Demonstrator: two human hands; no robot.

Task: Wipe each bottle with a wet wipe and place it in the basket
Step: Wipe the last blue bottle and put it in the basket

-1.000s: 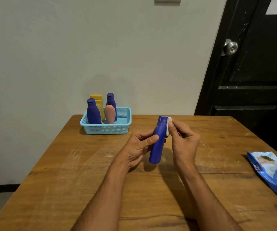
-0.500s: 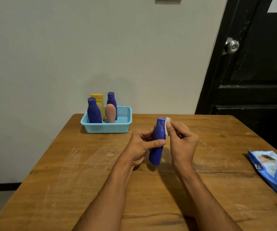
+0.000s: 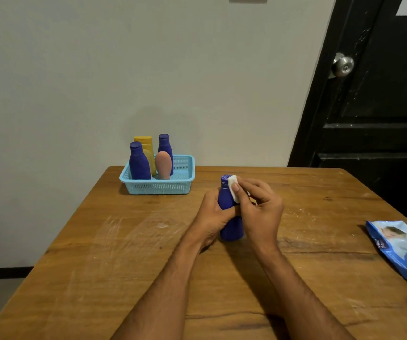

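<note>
Since the earlier frame the blue bottle (image 3: pixel 230 225) has swung upright from its tilt, standing right of and nearer than the basket (image 3: pixel 158 185). That basket holds two blue bottles, a yellow and a pink one; the left hand (image 3: pixel 213 218) grips the bottle's body, while the right hand (image 3: pixel 258 209) pinches a white wipe (image 3: pixel 232 190) against its neck, and a wipe pack (image 3: pixel 403 251) lies far right of the basket

I see a worn wooden table (image 3: pixel 79 278) against a plain pale wall (image 3: pixel 124 69), black door (image 3: pixel 374 119) far right.
</note>
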